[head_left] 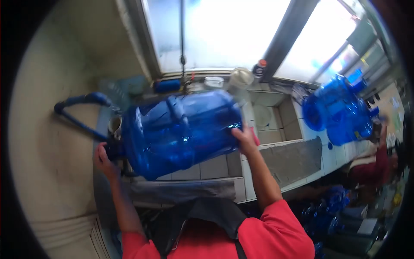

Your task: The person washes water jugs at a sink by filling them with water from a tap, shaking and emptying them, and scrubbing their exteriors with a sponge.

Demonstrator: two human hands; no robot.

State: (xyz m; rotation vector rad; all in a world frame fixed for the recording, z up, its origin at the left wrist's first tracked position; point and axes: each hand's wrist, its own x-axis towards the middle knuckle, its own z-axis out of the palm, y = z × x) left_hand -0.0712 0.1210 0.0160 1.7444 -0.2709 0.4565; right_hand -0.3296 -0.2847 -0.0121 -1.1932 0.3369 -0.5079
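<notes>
Nearest me is the person's red short-sleeved shirt point(276, 233) under a black apron point(198, 220). Just ahead, a grey, flat strip point(185, 190) covers the front ledge of a white-tiled basin point(189, 173).

Over that basin, lying nearly sideways, is the large translucent blue plastic water bottle point(185, 129), carried between both hands. The left hand point(103, 159) curls its fingers at the dark neck end; the right hand point(246, 139) has its thumb against the base end, its fingers mostly hidden, with a small pink item point(256, 137) beside the palm. I can't tell what that is.

That right-hand hold worries me: the wall is broad and smooth, so if it's wet, the base could slide off the thumb and strike the tiled edge. A slip would leave all the weight on the neck. Turning it carelessly could also knock the blue angled pipe point(82, 124) near the left hand.

Farther back, a clear lidded plastic container point(241, 80) and an orange-capped bottle point(259, 69) stand by the window point(224, 34); a wide backward swing could topple them. Off right are two more blue bottles point(350, 125) and a co-worker's dark red sleeve point(379, 166), well apart.
</notes>
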